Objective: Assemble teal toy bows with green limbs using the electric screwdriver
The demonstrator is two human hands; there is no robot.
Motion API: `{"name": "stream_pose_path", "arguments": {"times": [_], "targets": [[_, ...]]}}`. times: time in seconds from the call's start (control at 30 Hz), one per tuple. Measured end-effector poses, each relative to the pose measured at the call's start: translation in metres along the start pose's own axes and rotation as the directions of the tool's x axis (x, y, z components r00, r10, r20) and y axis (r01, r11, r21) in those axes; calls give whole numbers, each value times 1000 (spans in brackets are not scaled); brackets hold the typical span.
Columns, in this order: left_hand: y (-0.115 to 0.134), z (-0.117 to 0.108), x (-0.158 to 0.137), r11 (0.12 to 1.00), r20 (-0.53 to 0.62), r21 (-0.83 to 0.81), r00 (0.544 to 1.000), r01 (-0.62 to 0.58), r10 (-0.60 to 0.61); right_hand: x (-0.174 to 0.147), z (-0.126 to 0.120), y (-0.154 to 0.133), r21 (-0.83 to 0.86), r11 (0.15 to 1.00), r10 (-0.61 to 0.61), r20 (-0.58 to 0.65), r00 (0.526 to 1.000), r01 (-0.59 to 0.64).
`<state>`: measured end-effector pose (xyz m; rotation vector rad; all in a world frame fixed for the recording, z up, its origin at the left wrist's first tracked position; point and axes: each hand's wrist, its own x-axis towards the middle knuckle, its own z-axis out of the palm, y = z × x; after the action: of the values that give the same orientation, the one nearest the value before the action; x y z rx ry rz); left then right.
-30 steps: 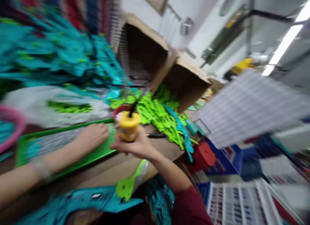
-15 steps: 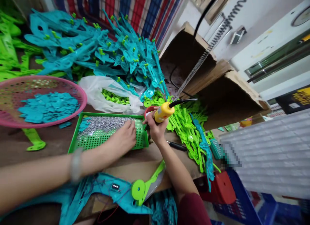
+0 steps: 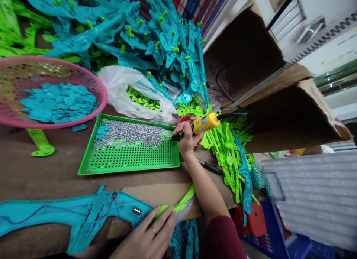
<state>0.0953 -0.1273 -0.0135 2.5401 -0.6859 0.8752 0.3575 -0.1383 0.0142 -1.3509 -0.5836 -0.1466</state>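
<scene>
A yellow electric screwdriver [image 3: 205, 123] is in my right hand [image 3: 188, 140], its black tip end pointing left over the right end of the green tray [image 3: 128, 171]. Small silver screws [image 3: 134, 132] lie heaped in that tray. At the near edge of the table, my left hand [image 3: 152, 233] lies with outstretched fingers across a lime-green part [image 3: 185, 199], covering much of it. This part sits at the right end of a blue plastic toy-gun shell [image 3: 92, 214] with thin wires and a small silver component.
A pink basket [image 3: 102, 91] of blue pieces stands at left. Beside it is a white plastic bag [image 3: 114, 88] of small green pieces. Blue shells [image 3: 167, 51] are piled behind, lime-green parts [image 3: 223, 151] at right. A coiled spring [image 3: 273, 75] hangs near cardboard boxes [image 3: 309, 110].
My left hand has moved from the screws in the tray down onto the lime-green part. My right hand still holds the screwdriver, now turned flatter. The whole view has shifted.
</scene>
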Motion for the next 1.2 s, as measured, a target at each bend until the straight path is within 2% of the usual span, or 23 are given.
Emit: {"name": "stream_pose_path", "arguments": {"times": [0.2,0.33,0.4,0.47,0.53,0.63,0.73,0.9,1.2], "targets": [[-8,-5,-10,999,39,27,999,29,-30,-1,-1,4,6,1000,14,-26,1000,-13],[-6,-2,-13,995,7,51,996,85,-85,1,6,10,-44,999,23,-47,999,-25],[-3,-2,-16,992,10,86,995,93,-94,3,12,5,-71,997,25,-66,998,-29],[1,-6,-22,991,21,104,995,90,-93,2,14,-15,-82,996,14,-80,997,-21],[3,-12,-29,991,50,72,992,114,-118,-3,8,-47,-115,993,-27,-109,994,14],[3,-19,-38,984,104,-22,979,177,-174,-21,-15,-99,-196,977,-109,-131,985,82],[3,-21,-42,978,118,-86,976,191,-180,-46,-47,-123,-235,964,-155,-135,979,120],[3,-24,-39,981,131,-82,978,175,-163,-77,-87,-100,-225,974,-73,-231,970,20],[2,-26,-35,974,116,-112,976,199,-186,-83,-94,-81,-164,986,-2,-234,972,-38]]}}
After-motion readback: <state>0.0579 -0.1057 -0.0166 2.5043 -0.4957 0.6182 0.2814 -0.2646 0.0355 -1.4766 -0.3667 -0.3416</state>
